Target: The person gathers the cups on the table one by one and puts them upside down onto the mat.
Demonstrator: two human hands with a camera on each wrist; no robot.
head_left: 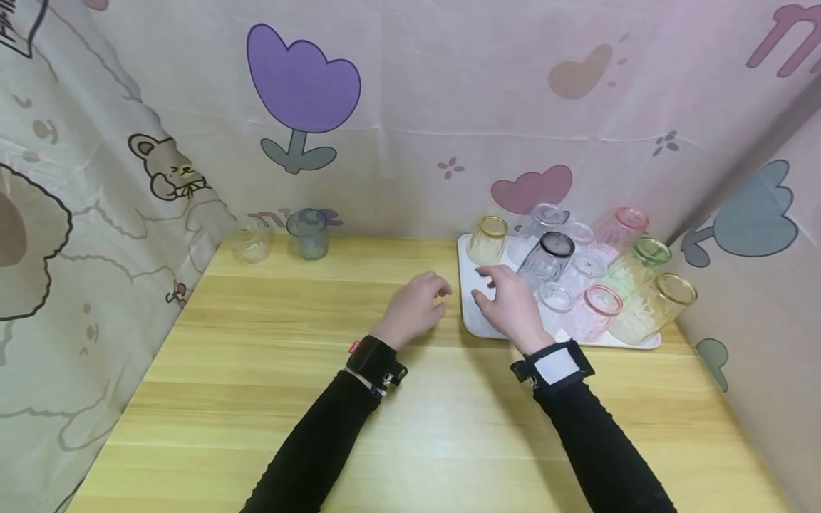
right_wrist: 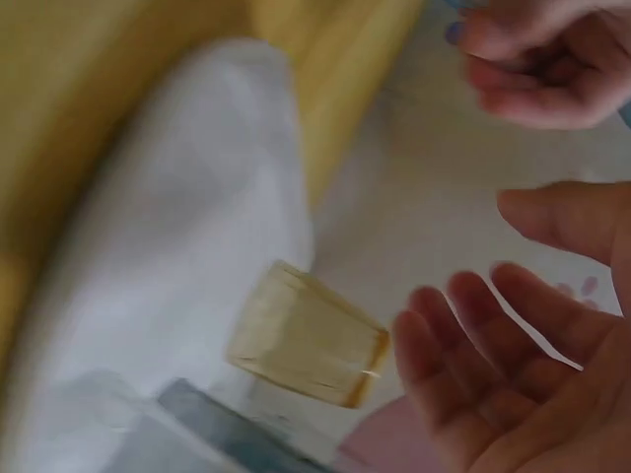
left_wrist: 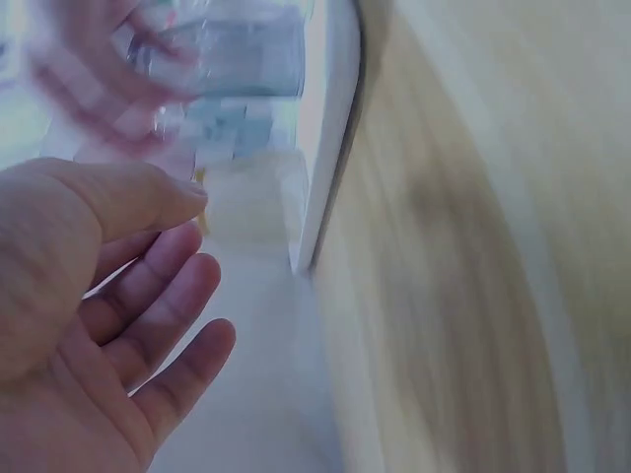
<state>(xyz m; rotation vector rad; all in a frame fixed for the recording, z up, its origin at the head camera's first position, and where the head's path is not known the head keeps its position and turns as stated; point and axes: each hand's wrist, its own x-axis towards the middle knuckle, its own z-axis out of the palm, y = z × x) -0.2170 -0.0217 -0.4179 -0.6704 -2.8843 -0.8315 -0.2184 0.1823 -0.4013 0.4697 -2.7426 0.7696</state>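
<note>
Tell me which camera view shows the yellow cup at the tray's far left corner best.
The head view: the yellow cup appears sharp and whole on the white tray. The right wrist view shows it blurred, and the left wrist view shows no recognisable part.

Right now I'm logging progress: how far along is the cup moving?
Done, it seems: two cups, a clear cup and a grey cup, stand at the table's far left. In hand: nothing; the right hand and left hand hover open by the tray. Left: about ten cups on that tray.
</note>
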